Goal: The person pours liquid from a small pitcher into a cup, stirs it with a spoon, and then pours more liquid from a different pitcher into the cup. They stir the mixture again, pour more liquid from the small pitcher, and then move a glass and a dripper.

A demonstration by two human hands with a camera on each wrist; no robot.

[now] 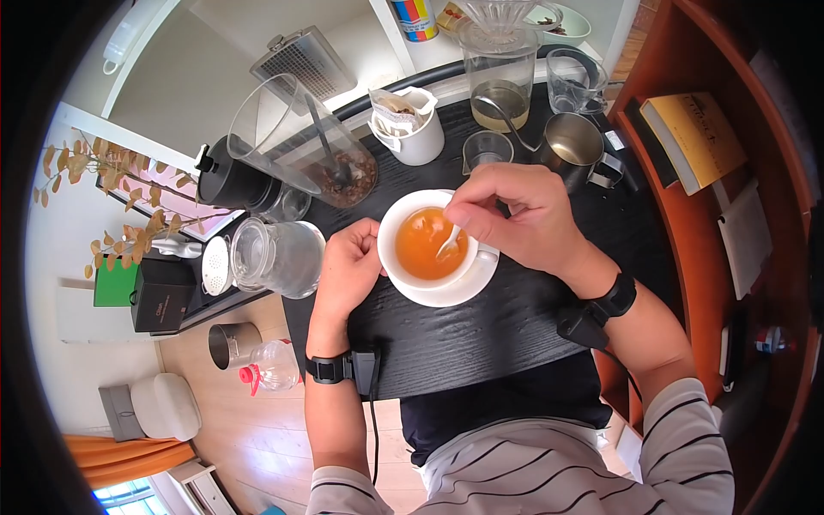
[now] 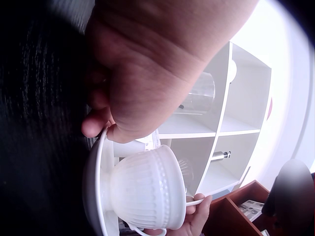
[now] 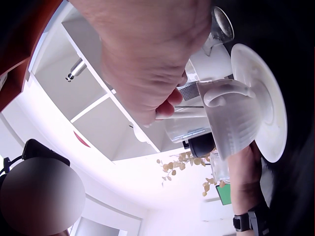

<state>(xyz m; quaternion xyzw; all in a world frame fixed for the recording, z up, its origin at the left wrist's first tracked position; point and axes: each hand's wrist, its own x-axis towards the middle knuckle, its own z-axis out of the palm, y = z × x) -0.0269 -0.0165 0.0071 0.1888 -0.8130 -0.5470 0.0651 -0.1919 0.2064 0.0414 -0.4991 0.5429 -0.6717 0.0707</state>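
A white teacup (image 2: pixel 147 189) with a ribbed, beaded wall stands on a white saucer (image 1: pixel 451 294) on the black table. Amber liquid (image 1: pixel 419 240) fills much of it. My left hand (image 1: pixel 348 266) pinches the saucer's rim between thumb and fingers, on the cup's left side. From the right, my right hand (image 1: pixel 524 215) reaches over the cup and pinches the handle of a small white spoon (image 1: pixel 448 244). The spoon's bowl dips into the liquid. The cup's handle (image 3: pixel 229 91) points toward the right-hand side.
Beyond the cup stand a white mug (image 1: pixel 418 142) with a drip bag, a small glass (image 1: pixel 487 150) and a metal gooseneck pitcher (image 1: pixel 571 142). A lidded glass jar (image 1: pixel 296 257) is close by my left wrist. Behind it leans a tall clear container (image 1: pixel 318 154) with brown chunks. Orange-brown shelving (image 1: pixel 687 232) borders the right.
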